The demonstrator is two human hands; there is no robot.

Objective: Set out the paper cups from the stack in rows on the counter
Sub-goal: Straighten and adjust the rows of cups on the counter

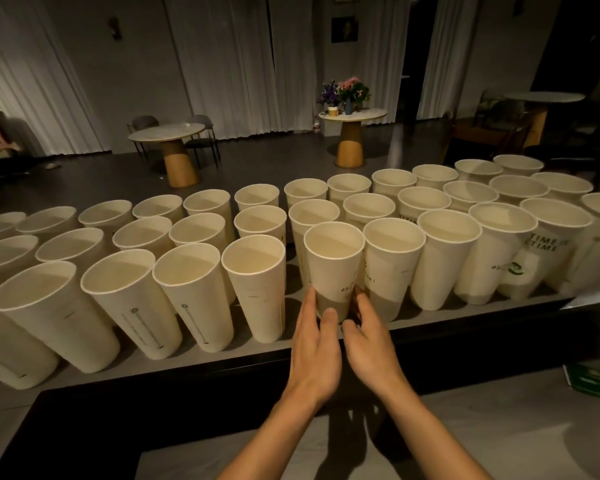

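Several tall white paper cups stand upright in three rows across the grey counter [222,362]. One paper cup [333,268] is in the front row, in the gap between its neighbours. My left hand [314,344] holds the base of this cup from the left, fingers along its side and thumb in front. My right hand [371,344] grips the same base from the right, its fingers wrapping behind the cup. The cup's bottom is hidden by my hands. No cup stack is in view.
The counter's black front edge [187,393] runs below the front row. A green-and-white package [593,381] lies at the right on the lower surface. Beyond the counter are two round tables [168,133], chairs, flowers [349,91] and curtains.
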